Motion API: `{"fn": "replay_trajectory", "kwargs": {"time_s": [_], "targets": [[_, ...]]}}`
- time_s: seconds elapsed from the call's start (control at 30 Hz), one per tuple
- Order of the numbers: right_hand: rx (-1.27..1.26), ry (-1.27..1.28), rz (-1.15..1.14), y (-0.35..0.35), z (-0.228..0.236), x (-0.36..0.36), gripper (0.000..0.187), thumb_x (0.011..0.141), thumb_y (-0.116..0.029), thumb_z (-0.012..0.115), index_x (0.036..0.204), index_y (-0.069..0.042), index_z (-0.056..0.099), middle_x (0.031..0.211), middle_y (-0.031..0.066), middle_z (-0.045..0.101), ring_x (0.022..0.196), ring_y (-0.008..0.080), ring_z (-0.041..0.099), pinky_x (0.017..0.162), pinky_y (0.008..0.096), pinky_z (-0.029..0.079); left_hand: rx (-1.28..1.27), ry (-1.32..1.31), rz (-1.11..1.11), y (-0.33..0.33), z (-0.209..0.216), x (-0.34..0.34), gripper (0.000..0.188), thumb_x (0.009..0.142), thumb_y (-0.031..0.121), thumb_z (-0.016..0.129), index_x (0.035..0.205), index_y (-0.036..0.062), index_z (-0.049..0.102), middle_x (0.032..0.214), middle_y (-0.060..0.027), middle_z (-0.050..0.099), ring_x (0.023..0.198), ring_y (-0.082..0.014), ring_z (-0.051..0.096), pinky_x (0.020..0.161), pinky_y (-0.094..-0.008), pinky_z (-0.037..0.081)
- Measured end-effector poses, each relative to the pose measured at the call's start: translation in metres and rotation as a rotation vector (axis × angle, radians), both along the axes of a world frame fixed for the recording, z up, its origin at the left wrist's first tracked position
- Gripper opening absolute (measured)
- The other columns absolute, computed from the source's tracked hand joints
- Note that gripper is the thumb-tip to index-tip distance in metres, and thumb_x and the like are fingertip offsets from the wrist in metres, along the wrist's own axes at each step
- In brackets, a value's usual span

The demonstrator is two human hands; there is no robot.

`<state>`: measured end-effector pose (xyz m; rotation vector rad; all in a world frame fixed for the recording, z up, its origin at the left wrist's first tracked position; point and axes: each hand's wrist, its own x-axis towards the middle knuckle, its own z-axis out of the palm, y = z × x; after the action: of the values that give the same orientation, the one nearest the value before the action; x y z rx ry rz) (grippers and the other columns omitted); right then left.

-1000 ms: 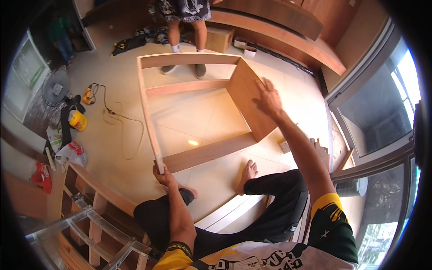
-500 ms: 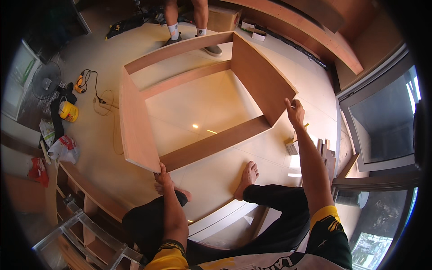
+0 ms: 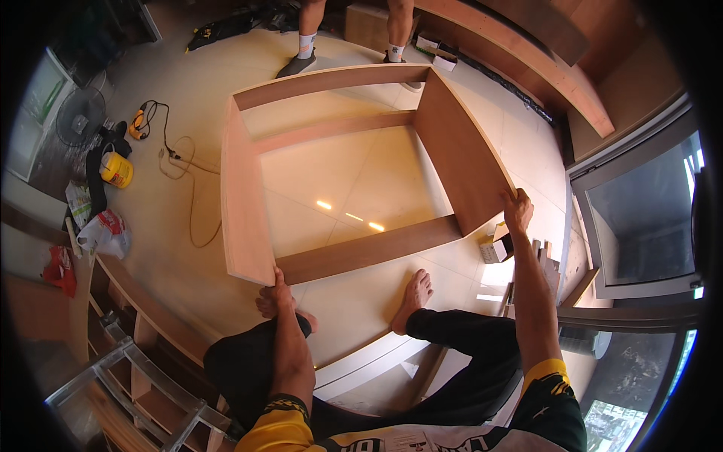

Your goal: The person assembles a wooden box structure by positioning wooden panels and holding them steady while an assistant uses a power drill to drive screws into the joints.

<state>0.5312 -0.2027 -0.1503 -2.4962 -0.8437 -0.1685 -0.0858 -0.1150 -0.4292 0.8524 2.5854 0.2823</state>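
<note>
In front of me is an open rectangular cabinet frame (image 3: pixel 463 154) of reddish-brown wood, with two wide side panels and narrower rails joining them. Floor tiles show through its middle. My left hand (image 3: pixel 282 292) grips the near bottom corner of the left panel, thumb along the edge. At the near right corner, my right hand (image 3: pixel 517 210) has its fingers closed over the edge of the right panel. Whether the frame rests on the floor or is slightly raised I cannot tell. My bare right foot (image 3: pixel 414 300) is just short of the near rail.
Another person's legs (image 3: pixel 309 34) stand beyond the far rail. On the left are a corded yellow power tool (image 3: pixel 138 123), a yellow bucket (image 3: pixel 117 170), a fan (image 3: pixel 80 117) and plastic bags (image 3: pixel 105 232). A metal ladder (image 3: pixel 128 354) is near left; a small carton (image 3: pixel 495 245) sits by the right panel.
The cabinet frame has shifted to the right and turned slightly, both my hands moving with it. My right hand's fingers have closed more firmly over the corner. The other person's feet have moved right.
</note>
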Motion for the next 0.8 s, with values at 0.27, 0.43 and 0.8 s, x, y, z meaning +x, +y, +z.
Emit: {"fn": "replay_trajectory", "kwargs": {"time_s": [0.27,0.43,0.8], "targets": [[-0.023,0.035,-0.105,-0.062,-0.07,0.001,0.043,0.085,-0.044,0.076,0.096,-0.003,0.071,0.095,0.0272,0.073,0.092,0.0482,0.07,0.083,0.0533,0.054,0.553,-0.578,-0.243,0.005,0.048,-0.03,0.069,0.09,0.056,0.078,0.136,0.0044,0.068,0.137,-0.0147,0.069,0.129,-0.0288,0.061,0.108,-0.0403,0.046],[-0.053,0.234,0.266,-0.056,-0.065,0.009,0.034,0.091,-0.034,0.074,0.095,-0.001,0.074,0.082,0.0214,0.076,0.071,0.0311,0.075,0.067,0.0419,0.06,0.769,-0.251,-0.124,-0.003,0.072,-0.025,0.047,0.093,0.04,0.08,0.119,0.0019,0.075,0.114,-0.015,0.077,0.109,-0.0308,0.069,0.097,-0.0423,0.052],[-0.126,0.496,0.371,-0.312,-0.076,-0.047,0.084,0.089,-0.03,0.079,0.163,-0.025,0.04,0.127,0.0246,0.072,0.119,0.038,0.071,0.101,0.0467,0.054,0.797,0.058,-0.486,0.07,0.174,-0.017,0.034,0.089,-0.001,0.063,0.11,0.0173,0.083,0.104,-0.012,0.08,0.088,-0.0282,0.077,0.079,-0.0393,0.061]]}}
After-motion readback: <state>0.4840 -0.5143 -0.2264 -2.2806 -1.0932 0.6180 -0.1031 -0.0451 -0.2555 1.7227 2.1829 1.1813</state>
